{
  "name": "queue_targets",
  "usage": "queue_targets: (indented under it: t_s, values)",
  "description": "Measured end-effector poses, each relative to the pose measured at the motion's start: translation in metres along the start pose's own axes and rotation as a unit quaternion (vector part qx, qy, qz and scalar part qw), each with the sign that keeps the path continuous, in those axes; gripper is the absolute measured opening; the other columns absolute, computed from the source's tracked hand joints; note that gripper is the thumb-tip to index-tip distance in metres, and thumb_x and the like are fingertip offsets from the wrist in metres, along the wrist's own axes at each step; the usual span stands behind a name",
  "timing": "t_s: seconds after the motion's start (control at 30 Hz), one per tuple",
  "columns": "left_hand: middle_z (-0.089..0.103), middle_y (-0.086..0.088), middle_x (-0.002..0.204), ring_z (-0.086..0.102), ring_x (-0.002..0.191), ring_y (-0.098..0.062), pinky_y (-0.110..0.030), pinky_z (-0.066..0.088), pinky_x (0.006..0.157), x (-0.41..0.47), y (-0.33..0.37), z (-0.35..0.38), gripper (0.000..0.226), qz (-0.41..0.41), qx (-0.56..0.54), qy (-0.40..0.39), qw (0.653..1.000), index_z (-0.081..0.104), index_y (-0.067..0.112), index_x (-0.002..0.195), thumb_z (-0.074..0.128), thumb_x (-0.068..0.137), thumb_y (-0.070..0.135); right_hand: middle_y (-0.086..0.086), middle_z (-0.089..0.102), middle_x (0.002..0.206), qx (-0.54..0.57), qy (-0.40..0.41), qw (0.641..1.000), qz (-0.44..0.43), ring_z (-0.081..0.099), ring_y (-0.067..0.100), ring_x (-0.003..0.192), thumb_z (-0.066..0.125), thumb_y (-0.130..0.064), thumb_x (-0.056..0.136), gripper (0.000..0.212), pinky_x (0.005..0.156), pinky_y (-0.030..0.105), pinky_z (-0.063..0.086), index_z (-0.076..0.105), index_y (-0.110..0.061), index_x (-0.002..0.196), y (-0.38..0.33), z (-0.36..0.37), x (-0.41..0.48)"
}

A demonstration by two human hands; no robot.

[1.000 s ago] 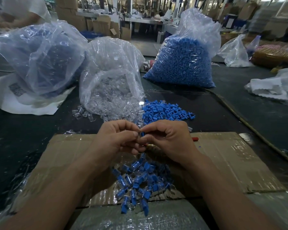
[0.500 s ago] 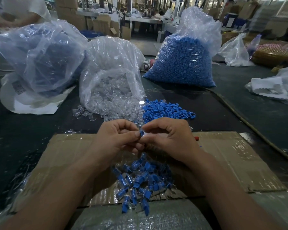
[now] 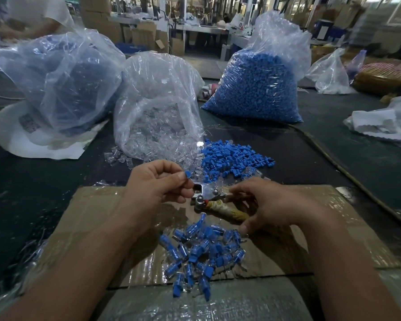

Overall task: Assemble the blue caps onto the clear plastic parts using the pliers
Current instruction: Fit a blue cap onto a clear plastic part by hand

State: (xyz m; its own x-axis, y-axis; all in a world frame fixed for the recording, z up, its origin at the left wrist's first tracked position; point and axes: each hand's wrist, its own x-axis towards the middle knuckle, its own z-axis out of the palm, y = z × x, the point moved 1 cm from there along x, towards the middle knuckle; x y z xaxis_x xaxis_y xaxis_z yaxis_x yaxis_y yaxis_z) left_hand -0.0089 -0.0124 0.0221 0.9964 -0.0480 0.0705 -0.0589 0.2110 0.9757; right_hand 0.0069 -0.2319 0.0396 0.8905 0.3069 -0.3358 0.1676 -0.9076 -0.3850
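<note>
My left hand (image 3: 156, 184) pinches a small blue-capped clear part (image 3: 187, 174) between thumb and forefinger, just left of the pliers' metal jaws. The pliers (image 3: 212, 198) have shiny jaws and tape-wrapped handles; my right hand (image 3: 267, 205) grips the handles, which are spread apart. Below both hands a heap of assembled parts (image 3: 199, 253) lies on the cardboard (image 3: 97, 216). Loose blue caps (image 3: 232, 156) sit in a pile beyond the hands, next to an open bag of clear parts (image 3: 158, 117).
A big bag of blue caps (image 3: 259, 89) stands at the back right and a bag with dark blue contents (image 3: 60, 82) at the back left. White plastic sheets (image 3: 384, 121) lie far right. A person in white (image 3: 33, 17) works at the back left.
My hands were pressed together at the centre; now they have drawn apart. The right hand has slid back along the pliers' handles, exposing the jaws, while the left hand holds the small part.
</note>
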Motion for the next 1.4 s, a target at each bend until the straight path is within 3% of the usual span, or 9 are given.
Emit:
queue_targets:
  t_s: [0.17, 0.27, 0.4, 0.63, 0.8, 0.9, 1.03, 1.2, 1.4]
  values:
    - [0.068, -0.012, 0.061, 0.065, 0.05, -0.015, -0.019, 0.05, 0.044, -0.001, 0.0, 0.002, 0.005, -0.013, -0.002, -0.005, 1.0, 0.056, 0.002, 0.077, 0.057, 0.076, -0.003, -0.014, 0.045, 0.101, -0.037, 0.04, 0.998, -0.005, 0.044, 0.006, 0.092, 0.078, -0.03, 0.067, 0.067, 0.073, 0.024, 0.038, 0.049, -0.034, 0.128, -0.009, -0.001, 0.001]
    - [0.068, -0.011, 0.061, 0.065, 0.051, -0.016, -0.018, 0.05, 0.044, -0.001, 0.0, 0.003, 0.004, -0.018, -0.005, -0.001, 1.0, 0.056, 0.002, 0.076, 0.057, 0.074, -0.001, -0.015, 0.049, 0.083, -0.084, 0.077, 0.993, -0.014, 0.044, 0.001, 0.074, 0.071, -0.027, 0.071, 0.042, 0.058, 0.02, 0.036, 0.06, -0.031, 0.111, -0.016, 0.001, 0.003]
    - [0.068, -0.011, 0.061, 0.065, 0.051, -0.015, -0.018, 0.05, 0.045, -0.001, 0.0, 0.003, 0.006, -0.016, -0.006, 0.004, 1.0, 0.056, 0.002, 0.077, 0.058, 0.071, 0.002, -0.009, 0.053, 0.079, -0.129, 0.145, 0.981, -0.008, 0.047, 0.006, 0.07, 0.06, -0.019, 0.078, 0.014, 0.053, 0.024, 0.035, 0.06, -0.028, 0.089, -0.02, 0.008, 0.009]
    - [0.069, -0.01, 0.064, 0.066, 0.054, -0.015, -0.018, 0.052, 0.048, 0.002, -0.002, 0.001, 0.006, 0.008, 0.005, 0.038, 0.999, 0.057, 0.003, 0.078, 0.055, 0.08, -0.002, -0.007, 0.048, 0.09, -0.112, 0.207, 0.972, -0.011, 0.041, 0.01, 0.081, 0.057, -0.02, 0.081, 0.016, 0.064, 0.027, 0.03, 0.051, -0.028, 0.092, -0.014, 0.011, 0.013]
    - [0.07, -0.008, 0.064, 0.066, 0.055, -0.014, -0.018, 0.052, 0.049, 0.002, 0.0, 0.002, 0.006, 0.022, -0.002, 0.055, 0.998, 0.057, 0.003, 0.079, 0.055, 0.081, -0.002, -0.013, 0.04, 0.076, -0.071, 0.301, 0.95, -0.044, 0.034, 0.009, 0.073, 0.055, -0.021, 0.084, 0.013, 0.06, 0.026, 0.024, 0.047, -0.03, 0.09, -0.02, 0.007, 0.009]
    - [0.07, -0.007, 0.063, 0.066, 0.055, -0.014, -0.018, 0.052, 0.049, 0.0, 0.001, 0.003, 0.007, 0.034, 0.003, 0.065, 0.997, 0.057, 0.004, 0.079, 0.055, 0.082, -0.003, -0.014, 0.044, 0.075, -0.005, 0.292, 0.955, -0.056, 0.041, 0.005, 0.065, 0.055, -0.025, 0.087, 0.015, 0.058, 0.028, 0.029, 0.042, -0.032, 0.091, -0.023, 0.01, 0.007]
    - [0.07, -0.005, 0.063, 0.066, 0.055, -0.011, -0.017, 0.051, 0.049, -0.002, 0.003, 0.004, 0.011, 0.058, 0.03, 0.069, 0.995, 0.057, 0.005, 0.079, 0.054, 0.084, -0.004, -0.009, 0.047, 0.096, 0.046, 0.249, 0.963, -0.093, 0.042, 0.004, 0.077, 0.056, -0.017, 0.086, 0.027, 0.063, 0.025, 0.031, 0.043, -0.029, 0.106, -0.029, 0.014, 0.006]
    - [0.069, -0.002, 0.06, 0.065, 0.053, -0.009, -0.016, 0.051, 0.048, -0.004, 0.005, 0.007, 0.011, 0.081, 0.043, 0.072, 0.993, 0.056, 0.004, 0.078, 0.053, 0.083, -0.005, -0.009, 0.04, 0.108, 0.044, 0.208, 0.971, -0.108, 0.041, 0.007, 0.094, 0.055, -0.016, 0.086, 0.039, 0.081, 0.025, 0.032, 0.042, -0.025, 0.122, -0.032, 0.016, 0.006]
    - [0.068, -0.003, 0.06, 0.065, 0.053, -0.009, -0.015, 0.051, 0.049, -0.006, 0.008, 0.01, 0.008, 0.088, 0.063, 0.073, 0.991, 0.057, 0.003, 0.079, 0.054, 0.083, -0.004, -0.01, 0.04, 0.107, 0.046, 0.2, 0.973, -0.104, 0.039, 0.006, 0.095, 0.054, -0.016, 0.087, 0.036, 0.081, 0.024, 0.029, 0.043, -0.024, 0.121, -0.033, 0.017, 0.006]
